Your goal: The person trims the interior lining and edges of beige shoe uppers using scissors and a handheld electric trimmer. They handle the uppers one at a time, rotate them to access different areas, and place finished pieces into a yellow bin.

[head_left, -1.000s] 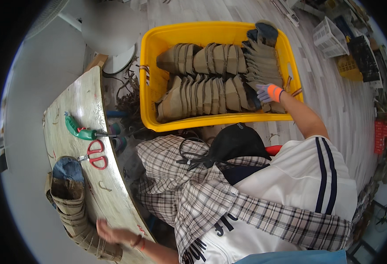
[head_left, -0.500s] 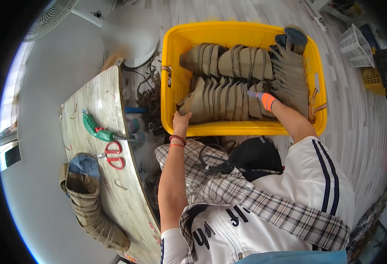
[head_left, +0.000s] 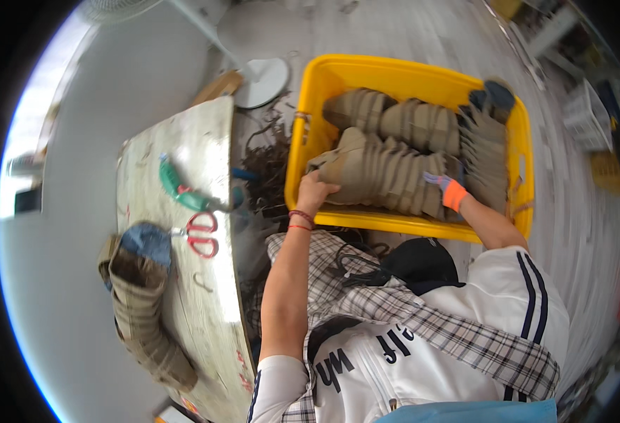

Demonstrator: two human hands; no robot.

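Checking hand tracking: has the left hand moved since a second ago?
Yes. The left hand left the near end of the wooden table and now rests on the tan pieces inside the yellow crate.

Right hand mostly buried among the tan folded pieces in the yellow crate; fingers out of sight, grip impossible to judge. Left hand at the near end of the same stack, fingertips hidden behind it. Crate floor fully covered. Beyond the crate, shelving and baskets blurred and bent by the rim. Fan cut off by the top edge.
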